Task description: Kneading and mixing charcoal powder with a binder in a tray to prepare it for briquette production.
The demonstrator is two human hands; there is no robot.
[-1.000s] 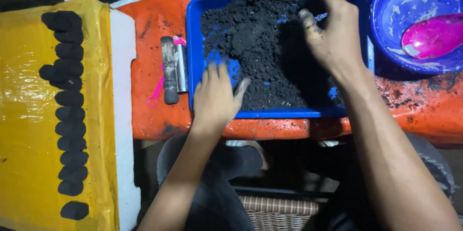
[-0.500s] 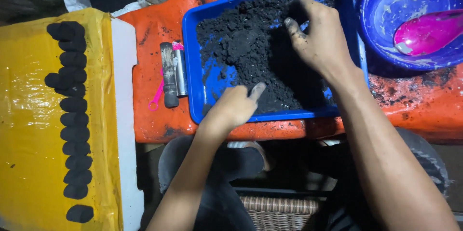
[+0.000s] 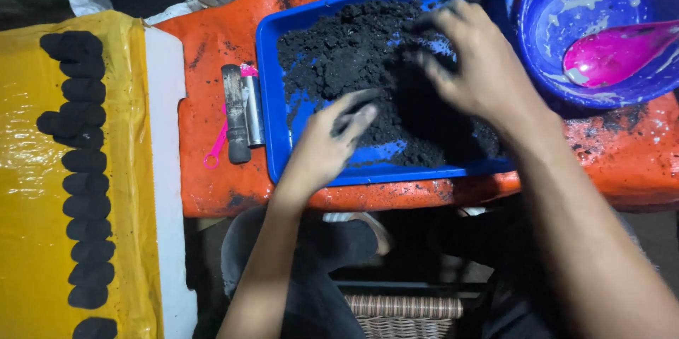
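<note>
- Black, crumbly powder [image 3: 368, 49] fills most of the blue tray [image 3: 272, 98] at the upper middle of the frame; bare blue floor shows along its left and lower parts.
- Right hand [image 3: 481, 73] lies palm down in the powder, fingers spread and slightly blurred; what sits under the palm is hidden.
- Left hand [image 3: 325, 148] reaches over the tray's near rim, fingers close together and dusted black; whether they pinch any powder cannot be told.
- Purple bowl [image 3: 544, 20], cut off at the upper right, holds a pink spoon [image 3: 615, 52] and pale smears.
- Metal tube [image 3: 237, 112] with a pink-handled tool [image 3: 216, 148] lies just left of the tray on the orange sheet [image 3: 212, 49].
- Dark pressed lumps [image 3: 83, 162] run in a column down the yellow sheet [image 3: 21, 204] at the left; the lowest is cut off.
</note>
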